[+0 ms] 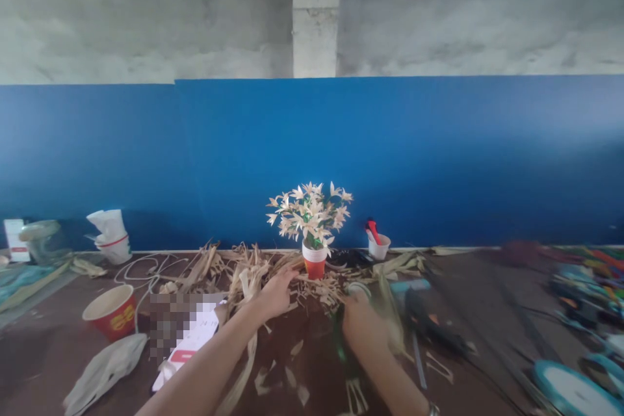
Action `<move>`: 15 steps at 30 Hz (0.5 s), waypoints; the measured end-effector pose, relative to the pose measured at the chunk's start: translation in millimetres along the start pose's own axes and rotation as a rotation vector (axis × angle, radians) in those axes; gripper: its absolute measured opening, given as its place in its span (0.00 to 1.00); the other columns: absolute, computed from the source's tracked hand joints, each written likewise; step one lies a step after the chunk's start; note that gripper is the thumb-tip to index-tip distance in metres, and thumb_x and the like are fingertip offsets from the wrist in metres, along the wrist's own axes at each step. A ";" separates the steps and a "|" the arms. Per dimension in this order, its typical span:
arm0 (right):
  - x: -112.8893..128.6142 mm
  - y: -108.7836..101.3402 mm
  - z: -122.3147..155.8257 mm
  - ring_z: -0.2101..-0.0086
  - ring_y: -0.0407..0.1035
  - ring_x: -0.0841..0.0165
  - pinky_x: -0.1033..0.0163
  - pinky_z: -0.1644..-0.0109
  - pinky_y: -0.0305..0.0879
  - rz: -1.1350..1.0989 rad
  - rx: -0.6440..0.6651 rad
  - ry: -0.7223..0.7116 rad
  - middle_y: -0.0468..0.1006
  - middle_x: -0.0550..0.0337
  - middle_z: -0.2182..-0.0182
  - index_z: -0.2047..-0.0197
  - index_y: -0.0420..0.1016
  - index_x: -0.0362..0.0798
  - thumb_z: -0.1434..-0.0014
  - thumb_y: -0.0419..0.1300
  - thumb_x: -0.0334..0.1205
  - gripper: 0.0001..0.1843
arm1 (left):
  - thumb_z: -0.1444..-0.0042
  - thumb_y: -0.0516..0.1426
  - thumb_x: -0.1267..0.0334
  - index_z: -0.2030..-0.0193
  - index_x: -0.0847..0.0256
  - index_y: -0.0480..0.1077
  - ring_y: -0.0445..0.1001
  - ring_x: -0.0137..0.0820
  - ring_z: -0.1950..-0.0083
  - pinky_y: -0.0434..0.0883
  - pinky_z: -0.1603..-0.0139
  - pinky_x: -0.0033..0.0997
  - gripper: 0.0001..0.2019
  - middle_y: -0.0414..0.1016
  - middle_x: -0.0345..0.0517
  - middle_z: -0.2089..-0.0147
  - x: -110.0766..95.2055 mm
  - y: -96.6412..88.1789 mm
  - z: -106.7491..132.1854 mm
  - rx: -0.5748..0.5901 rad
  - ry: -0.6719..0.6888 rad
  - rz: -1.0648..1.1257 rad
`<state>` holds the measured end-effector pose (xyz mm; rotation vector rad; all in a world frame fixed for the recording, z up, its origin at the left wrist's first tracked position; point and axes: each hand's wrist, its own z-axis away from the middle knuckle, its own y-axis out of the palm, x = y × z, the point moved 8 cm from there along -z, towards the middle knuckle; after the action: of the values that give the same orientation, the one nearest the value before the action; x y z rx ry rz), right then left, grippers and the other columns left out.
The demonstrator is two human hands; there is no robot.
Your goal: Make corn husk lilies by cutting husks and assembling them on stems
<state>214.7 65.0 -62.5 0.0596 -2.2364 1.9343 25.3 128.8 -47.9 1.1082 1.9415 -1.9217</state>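
A bunch of cream husk-like flowers (314, 211) with green stems stands in a red and white paper cup (314, 266) at the middle of the table. My left hand (277, 291) reaches in from the left, its fingers stretched out low over dry husk scraps beside the cup. Whether a fingertip touches the cup I cannot tell. On the right, my right hand (361, 320) is smeared by motion. It is right at a round whitish object (358, 290), perhaps a roll; its fingers do not show clearly. Husk shreds (324, 289) surround the cup's base.
Dry husks (251, 276) lie along the back. A red paper cup (110, 313) and a phone (195, 335) are left. A small white cup (379, 247) with a red-handled tool, a dark glue-gun-like tool (433, 325) and a blue-rimmed spool (575, 389) are right. Blue panel (390, 156) behind.
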 end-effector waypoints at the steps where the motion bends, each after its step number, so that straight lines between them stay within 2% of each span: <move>1: 0.1 -0.2 0.2 0.63 0.74 0.64 0.64 0.67 0.65 0.004 0.003 0.003 0.71 0.48 0.56 0.58 0.74 0.47 0.40 0.45 0.30 0.17 | 0.53 0.51 0.77 0.46 0.60 0.70 0.66 0.42 0.40 0.60 0.38 0.44 0.26 0.69 0.54 0.41 -0.7 -3.6 0.6 -0.007 -0.006 -0.002; 4: 1.6 -2.3 0.9 0.61 0.73 0.63 0.64 0.65 0.66 0.015 0.008 0.006 0.70 0.47 0.54 0.58 0.74 0.47 0.39 0.46 0.32 0.16 | 0.52 0.50 0.75 0.46 0.59 0.70 0.71 0.43 0.45 0.64 0.42 0.44 0.25 0.74 0.54 0.46 -4.2 -18.7 2.8 -0.029 -0.025 -0.016; 7: 1.9 -2.6 1.3 0.59 0.72 0.61 0.63 0.63 0.66 0.015 0.018 0.013 0.71 0.46 0.54 0.57 0.74 0.47 0.39 0.46 0.32 0.16 | 0.51 0.50 0.75 0.43 0.60 0.67 0.71 0.42 0.45 0.64 0.43 0.42 0.27 0.72 0.53 0.43 -14.6 -42.4 5.3 -0.097 -0.004 0.042; 9: 1.6 -3.2 1.3 0.58 0.71 0.62 0.63 0.62 0.65 0.003 0.007 0.014 0.71 0.47 0.55 0.58 0.74 0.47 0.38 0.45 0.32 0.16 | 0.50 0.50 0.73 0.44 0.58 0.68 0.74 0.40 0.49 0.68 0.47 0.39 0.24 0.72 0.50 0.44 -24.8 -57.8 9.3 -0.115 0.032 0.137; 11: 1.5 -4.2 1.6 0.59 0.71 0.62 0.63 0.62 0.65 -0.012 -0.012 0.010 0.72 0.49 0.57 0.60 0.74 0.47 0.38 0.45 0.32 0.16 | 0.46 0.50 0.67 0.50 0.58 0.72 0.75 0.39 0.52 0.70 0.51 0.35 0.18 0.76 0.49 0.50 -34.1 -74.4 17.4 -0.141 0.058 0.190; 12: 1.6 -4.6 1.9 0.59 0.71 0.63 0.64 0.62 0.65 -0.020 -0.018 0.007 0.72 0.49 0.57 0.61 0.74 0.47 0.39 0.45 0.32 0.16 | 0.45 0.50 0.64 0.55 0.60 0.74 0.75 0.38 0.53 0.70 0.52 0.34 0.15 0.78 0.49 0.52 -37.0 -85.2 23.7 -0.191 0.064 0.213; 15: 2.2 -5.2 2.4 0.60 0.71 0.64 0.64 0.63 0.64 -0.029 -0.029 -0.003 0.71 0.50 0.57 0.61 0.73 0.47 0.39 0.46 0.33 0.15 | 0.44 0.50 0.59 0.59 0.60 0.75 0.76 0.37 0.58 0.70 0.56 0.32 0.15 0.79 0.47 0.58 -35.2 -106.6 46.0 -0.244 0.014 0.206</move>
<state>213.0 62.1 -57.4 0.0903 -2.2527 1.8877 -32.1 86.5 50.2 1.1992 1.9209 -1.5303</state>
